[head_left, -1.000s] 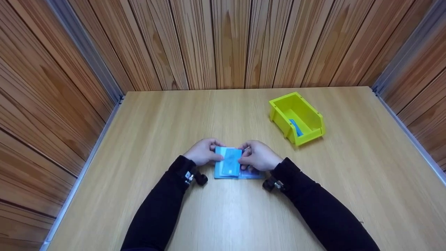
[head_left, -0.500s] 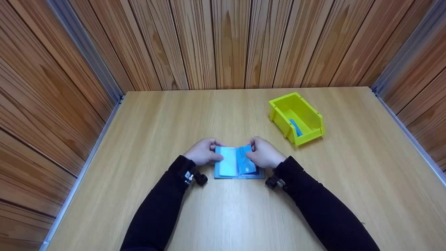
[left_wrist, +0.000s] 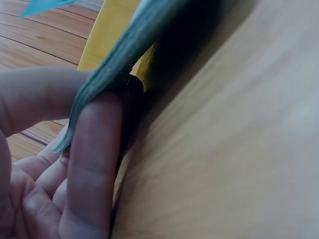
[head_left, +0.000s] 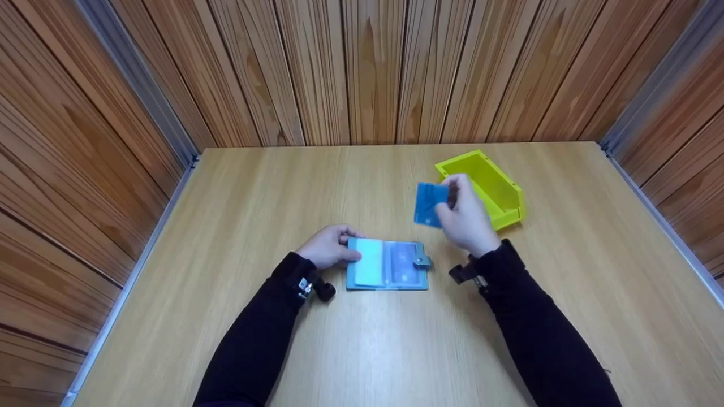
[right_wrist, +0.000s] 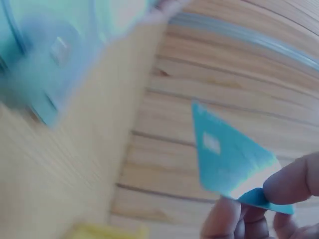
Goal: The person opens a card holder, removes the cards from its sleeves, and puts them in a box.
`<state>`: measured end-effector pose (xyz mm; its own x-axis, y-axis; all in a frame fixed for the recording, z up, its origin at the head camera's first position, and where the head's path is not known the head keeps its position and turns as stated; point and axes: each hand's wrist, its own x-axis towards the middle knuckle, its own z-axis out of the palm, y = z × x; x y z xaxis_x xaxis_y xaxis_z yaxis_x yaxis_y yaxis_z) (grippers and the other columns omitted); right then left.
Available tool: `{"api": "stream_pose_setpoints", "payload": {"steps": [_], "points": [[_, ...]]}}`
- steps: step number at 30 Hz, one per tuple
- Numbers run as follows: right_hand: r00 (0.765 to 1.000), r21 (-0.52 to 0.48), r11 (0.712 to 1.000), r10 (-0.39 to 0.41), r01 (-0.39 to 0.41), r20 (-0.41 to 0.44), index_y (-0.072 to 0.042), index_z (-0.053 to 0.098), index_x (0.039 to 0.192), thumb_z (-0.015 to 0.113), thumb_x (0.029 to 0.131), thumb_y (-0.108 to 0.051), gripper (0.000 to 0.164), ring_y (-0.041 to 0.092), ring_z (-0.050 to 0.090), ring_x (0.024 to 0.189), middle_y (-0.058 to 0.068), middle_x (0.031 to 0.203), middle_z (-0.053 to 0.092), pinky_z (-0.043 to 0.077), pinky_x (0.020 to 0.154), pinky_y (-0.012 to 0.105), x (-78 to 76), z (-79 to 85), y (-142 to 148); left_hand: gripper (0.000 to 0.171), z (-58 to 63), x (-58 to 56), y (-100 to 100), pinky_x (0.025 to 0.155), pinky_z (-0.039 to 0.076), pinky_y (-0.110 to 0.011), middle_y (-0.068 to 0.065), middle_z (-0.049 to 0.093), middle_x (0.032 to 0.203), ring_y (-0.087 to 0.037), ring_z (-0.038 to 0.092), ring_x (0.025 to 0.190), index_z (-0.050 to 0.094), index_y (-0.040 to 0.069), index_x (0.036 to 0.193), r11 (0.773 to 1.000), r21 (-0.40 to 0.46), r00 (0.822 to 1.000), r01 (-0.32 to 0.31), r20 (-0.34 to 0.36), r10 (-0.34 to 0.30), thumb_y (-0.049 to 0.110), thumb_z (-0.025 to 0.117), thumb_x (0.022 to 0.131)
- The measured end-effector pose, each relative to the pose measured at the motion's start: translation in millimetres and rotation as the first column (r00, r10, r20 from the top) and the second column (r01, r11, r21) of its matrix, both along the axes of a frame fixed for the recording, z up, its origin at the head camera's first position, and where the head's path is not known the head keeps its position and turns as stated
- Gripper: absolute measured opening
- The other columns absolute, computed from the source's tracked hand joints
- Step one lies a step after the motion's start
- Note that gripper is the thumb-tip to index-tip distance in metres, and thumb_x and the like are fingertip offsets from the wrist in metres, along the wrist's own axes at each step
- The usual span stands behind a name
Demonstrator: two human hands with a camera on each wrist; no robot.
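Observation:
A blue card holder lies spread on the table, with clear sleeves inside and a snap strap at its right side. My left hand grips its left edge, thumb on top and fingers underneath, as the left wrist view also shows. My right hand pinches a blue card in the air, in front of the yellow bin and partly covering it. In the right wrist view the card shows a pale chip-like square and is held at one end between thumb and fingers.
The bin stands at the back right of the wooden table. Wood-plank walls rise behind the table and on both sides. What lies inside the bin is mostly hidden by the right hand.
My right hand has pulled the blue card out of the card holder and carried it up and right, toward the bin. My left hand stays at the holder's left edge.

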<state>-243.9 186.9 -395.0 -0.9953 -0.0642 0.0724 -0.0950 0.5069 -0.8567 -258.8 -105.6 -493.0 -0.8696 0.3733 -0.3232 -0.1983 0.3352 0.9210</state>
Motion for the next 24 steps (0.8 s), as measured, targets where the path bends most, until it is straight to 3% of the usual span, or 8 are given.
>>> {"api": "stream_pose_setpoints", "payload": {"steps": [5, 8, 17, 24], "points": [[0.982, -0.086, 0.995, -0.073, 0.059, -0.173, -0.015, 0.044, 0.115, 0.051, 0.093, -0.002, 0.027, 0.027, 0.053, 0.1, 0.012, 0.108, 0.056, 0.047, 0.084, 0.043, 3.8, 19.6, 22.8, 0.043, 1.1, 0.2, -0.4, 0.079, 0.057, -0.032, -0.007, 0.068, 0.11, -0.021, 0.066, 0.099, 0.062, 0.014, 0.121, 1.0, -0.016, 1.0, -0.002, 0.006, 0.002, 0.007, 0.078, 0.082], [0.97, -0.107, 0.989, -0.12, 0.099, -0.21, -0.015, 0.044, 0.116, 0.049, 0.094, -0.003, 0.025, 0.025, 0.053, 0.1, 0.011, 0.108, 0.055, 0.047, 0.083, 0.041, 2.9, 25.3, 35.6, 0.043, 0.8, -0.2, -0.2, 0.079, 0.058, -0.032, -0.007, 0.069, 0.111, -0.021, 0.066, 0.098, 0.062, 0.013, 0.121, 1.0, -0.013, 1.0, -0.005, 0.0, 0.005, 0.007, 0.078, 0.082], [0.95, 0.014, 0.958, -0.284, 0.288, -0.131, -0.021, 0.04, 0.123, 0.044, 0.101, -0.015, 0.024, 0.027, 0.05, 0.104, 0.01, 0.118, 0.053, 0.048, 0.093, 0.041, -14.8, 17.7, 68.4, 0.043, -2.4, -1.1, 1.3, 0.075, 0.058, -0.032, -0.008, 0.07, 0.108, -0.019, 0.068, 0.093, 0.061, 0.008, 0.121, 1.0, 0.025, 1.0, 0.008, 0.008, -0.008, 0.001, 0.075, 0.082], [0.952, 0.069, 0.95, -0.302, 0.305, -0.045, -0.019, 0.037, 0.127, 0.043, 0.102, -0.015, 0.027, 0.03, 0.051, 0.107, 0.014, 0.119, 0.051, 0.048, 0.096, 0.046, -32.1, -0.1, 86.0, 0.043, -0.5, -1.9, 1.9, 0.076, 0.058, -0.033, -0.009, 0.07, 0.108, -0.02, 0.068, 0.094, 0.062, 0.01, 0.12, 1.0, 0.013, 1.0, -0.005, 0.019, 0.005, 0.002, 0.076, 0.081]]}}
